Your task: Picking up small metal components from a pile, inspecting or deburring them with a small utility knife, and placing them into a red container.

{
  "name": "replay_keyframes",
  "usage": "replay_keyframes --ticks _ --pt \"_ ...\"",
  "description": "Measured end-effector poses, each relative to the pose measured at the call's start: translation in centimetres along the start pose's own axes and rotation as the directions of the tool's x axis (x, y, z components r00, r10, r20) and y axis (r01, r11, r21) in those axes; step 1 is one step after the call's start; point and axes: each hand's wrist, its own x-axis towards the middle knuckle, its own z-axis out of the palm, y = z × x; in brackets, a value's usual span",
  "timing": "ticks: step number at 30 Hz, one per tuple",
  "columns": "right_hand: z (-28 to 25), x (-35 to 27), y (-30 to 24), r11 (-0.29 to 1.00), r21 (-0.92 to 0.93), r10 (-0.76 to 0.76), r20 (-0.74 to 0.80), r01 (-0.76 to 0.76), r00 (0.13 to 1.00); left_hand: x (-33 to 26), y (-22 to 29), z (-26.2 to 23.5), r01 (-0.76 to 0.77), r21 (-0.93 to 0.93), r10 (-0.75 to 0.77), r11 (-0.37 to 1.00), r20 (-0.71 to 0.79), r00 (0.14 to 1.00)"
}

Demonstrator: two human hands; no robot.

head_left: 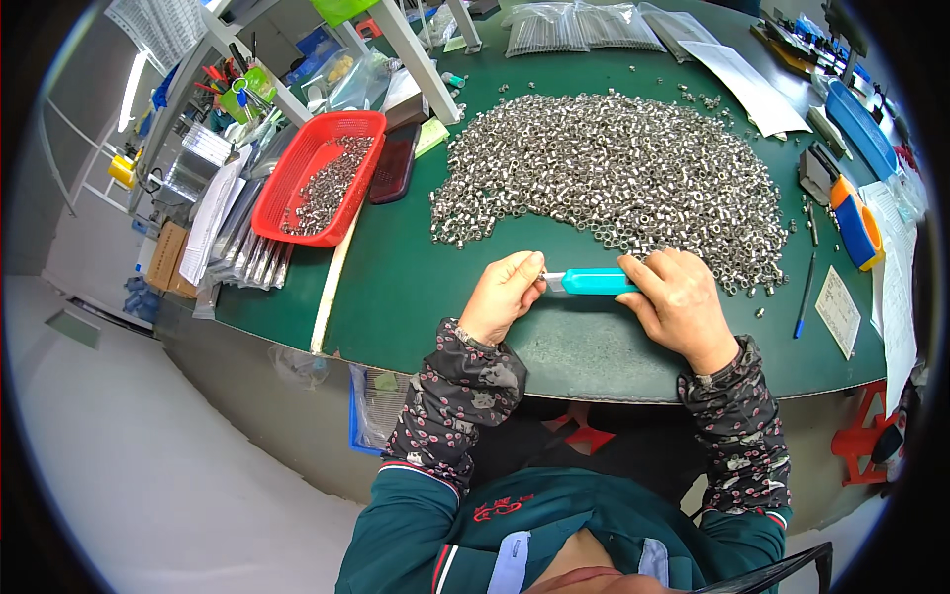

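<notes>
Both forearms resting at near edge of green work table. Right hand curled around turquoise tool handle, held level just above table. Left hand pinching tool's pale tip, fingertips closed tight. Big heap of small metal nuts just beyond hands; red basket far left.

This is a small-parts assembly or sorting workshop, a factory bench rather than a home. A green work mat covers the bench, and a broad heap of small metal nuts lies spread across it. A red plastic basket holds more of the same parts. Clear bags of thin metal rods lie at the far edge, paper sheets and blue tool cases sit to the right, and a white shelf frame stands behind.
</notes>
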Motion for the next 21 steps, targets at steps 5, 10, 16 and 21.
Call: replay_keyframes --ticks 5,10,16,21 --pt "-0.6 0.2 0.3 0.998 -0.048 -0.037 0.033 0.038 0.999 -0.3 0.5 0.3 0.056 -0.005 -0.055 0.998 0.058 0.997" --pt "-1.1 0.7 0.4 0.989 -0.112 -0.090 0.014 0.091 0.996 -0.2 0.3 -0.3 0.050 0.033 -0.054 0.998 0.130 0.990" --pt "-1.1 0.8 0.7 0.977 -0.161 -0.147 -0.025 0.141 0.989 -0.3 0.4 -0.1 0.055 0.083 -0.067 0.995 0.158 0.985" --pt "-1.2 0.8 0.4 0.987 -0.122 -0.106 -0.025 0.102 0.994 0.0 0.0 -0.3 0.037 -0.061 -0.025 0.997 0.186 0.982"
